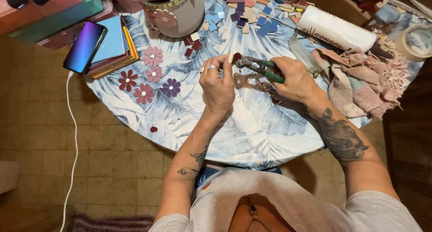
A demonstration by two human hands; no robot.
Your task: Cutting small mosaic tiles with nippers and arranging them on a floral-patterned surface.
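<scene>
I see a small dark-red tile chip (236, 58) pinched at its edge between the thumb and fingers of my left hand (219, 82), its free edge in the nose of the green-handled metal nippers (257, 66) that my right hand (294, 81) squeezes closed around the handles. I judge the chip light, stiff and brittle, best held by its flat faces clear of the bite. Left of the grip lie mosaic tile flowers (148, 76) on the round leaf-print table (252, 128); right, a heap of pink rags (360, 85).
</scene>
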